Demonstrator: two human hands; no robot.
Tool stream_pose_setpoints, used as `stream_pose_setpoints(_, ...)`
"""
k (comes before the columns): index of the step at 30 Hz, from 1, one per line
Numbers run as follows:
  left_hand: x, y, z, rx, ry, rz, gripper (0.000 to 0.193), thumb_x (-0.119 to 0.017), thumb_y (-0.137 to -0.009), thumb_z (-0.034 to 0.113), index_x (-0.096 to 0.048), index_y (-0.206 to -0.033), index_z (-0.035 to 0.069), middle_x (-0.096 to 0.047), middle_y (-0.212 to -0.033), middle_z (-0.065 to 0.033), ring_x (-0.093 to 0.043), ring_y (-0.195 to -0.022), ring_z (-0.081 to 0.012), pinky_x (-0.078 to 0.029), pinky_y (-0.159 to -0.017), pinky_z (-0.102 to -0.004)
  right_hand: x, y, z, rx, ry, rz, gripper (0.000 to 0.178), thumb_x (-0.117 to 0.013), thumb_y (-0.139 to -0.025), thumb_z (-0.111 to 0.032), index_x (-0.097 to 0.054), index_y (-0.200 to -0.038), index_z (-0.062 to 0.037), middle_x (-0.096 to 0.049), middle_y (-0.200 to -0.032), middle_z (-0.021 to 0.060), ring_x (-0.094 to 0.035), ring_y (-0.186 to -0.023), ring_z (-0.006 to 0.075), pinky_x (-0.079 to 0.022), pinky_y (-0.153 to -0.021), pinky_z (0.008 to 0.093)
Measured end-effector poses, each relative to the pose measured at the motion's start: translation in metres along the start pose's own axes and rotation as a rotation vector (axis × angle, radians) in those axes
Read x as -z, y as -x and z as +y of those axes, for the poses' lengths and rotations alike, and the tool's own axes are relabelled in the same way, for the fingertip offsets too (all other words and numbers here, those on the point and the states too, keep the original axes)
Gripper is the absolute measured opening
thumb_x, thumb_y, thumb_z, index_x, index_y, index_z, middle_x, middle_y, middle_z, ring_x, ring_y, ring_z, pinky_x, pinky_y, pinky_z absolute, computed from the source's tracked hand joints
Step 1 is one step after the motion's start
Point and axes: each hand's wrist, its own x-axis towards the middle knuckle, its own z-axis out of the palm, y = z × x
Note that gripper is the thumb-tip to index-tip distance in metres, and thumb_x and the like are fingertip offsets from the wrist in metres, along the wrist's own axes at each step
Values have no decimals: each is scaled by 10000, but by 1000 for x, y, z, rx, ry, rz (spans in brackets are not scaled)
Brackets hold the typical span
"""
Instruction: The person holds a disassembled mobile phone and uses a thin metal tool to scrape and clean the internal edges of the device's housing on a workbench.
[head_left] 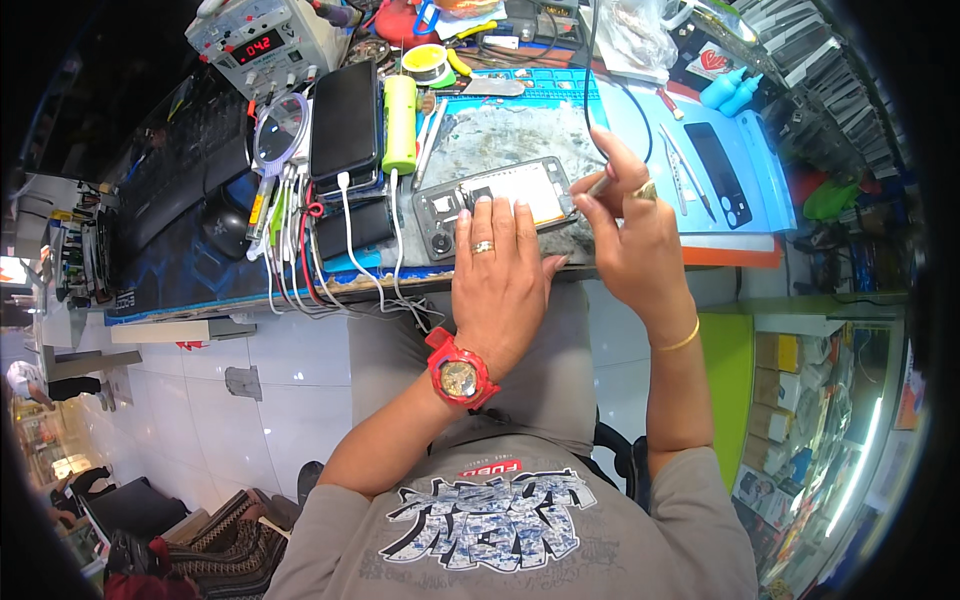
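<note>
An opened phone lies on the grey, stained work mat, its dark frame and a white-silver battery exposed. My left hand rests with its fingers stretched flat over the phone's near edge, holding it down. Just beyond the phone's right end, my right hand pinches a slim pen-shaped tool between thumb and fingers. A black cord comes down from above to this hand. The tool points toward the phone's right edge; whether its tip touches is too small to tell.
Left of the mat stand a black phone with a white cable, a green cylinder, a magnifying glass and a power supply. Several cables hang over the table's front edge. On the right, a blue mat holds tweezers and a dark panel.
</note>
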Motion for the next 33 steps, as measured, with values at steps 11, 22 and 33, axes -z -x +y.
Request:
stream_pose_setpoints(11,2,-5,-6,-53,-27,-11,652,-785,-924,380,-601,-1375,-54,-617,-1357,-247,-567,-1333,-411,-409,-1198,-543,-1,-7,-1,-67,-90,0,642,-689,-968,85,-467,-1561,-27,-776,-915,118,-779,-851,183,-602,-817,320)
stream_pose_setpoints(22,-1,0,-7,-60,-45,10,653,-737,-963,418,-614,-1399,-52,-623,-1386,-251,-558,-1356,-414,-383,-1208,-576,-20,-38,10,-29,-116,63,583,-696,-997,57,-454,-1527,38,-769,-1014,112,-761,-909,147,-606,-864,277)
stream_pose_setpoints(33,-2,1,-9,-51,-85,-6,657,-689,-990,481,-650,-1402,-29,-627,-1413,-241,-547,-1377,-390,-342,-1230,-607,-87,-92,37,49,-52,99,569,-718,-991,10,-462,-1496,64,-774,-1006,126,-768,-908,158,-611,-809,295)
